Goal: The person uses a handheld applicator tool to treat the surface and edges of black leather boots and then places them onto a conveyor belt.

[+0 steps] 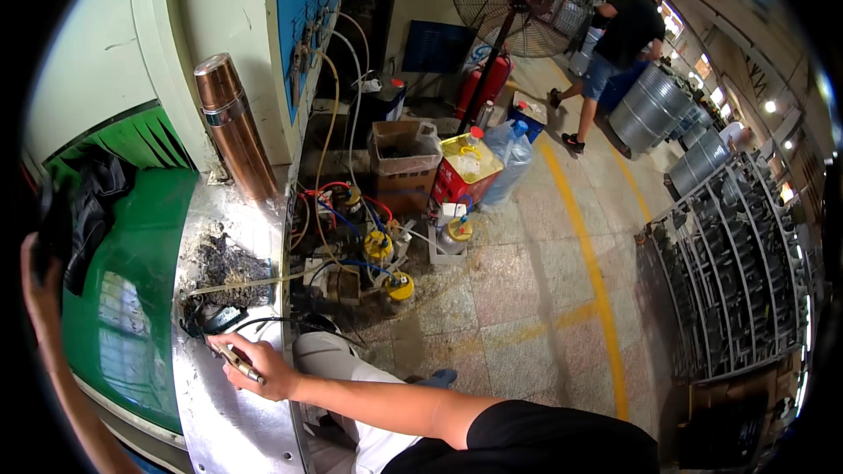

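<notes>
My right hand point(268, 370) is closed around a slim brass-coloured pen-shaped tool point(239, 362) over the metal ledge point(237, 417). The tool's front end points toward a small dark piece point(224, 316) beside a patch of dark, crusted residue point(235, 265). At the far left, my left hand point(41, 285) is raised, its fingers around a dark, blurred object point(54, 224) whose kind I cannot make out. Beside it, black pieces point(98, 206) lie on the green belt point(132, 333). A thin yellowish tube point(263, 281) crosses the ledge.
A copper-coloured thermos point(237, 127) stands on the ledge. On the floor are yellow-capped pots point(399, 287) with hoses, a cardboard box point(404, 158), a red can point(464, 171) and a fan point(514, 0). Farther right, a person point(619, 44) walks near metal drums point(650, 110) and a loaded rack point(733, 268).
</notes>
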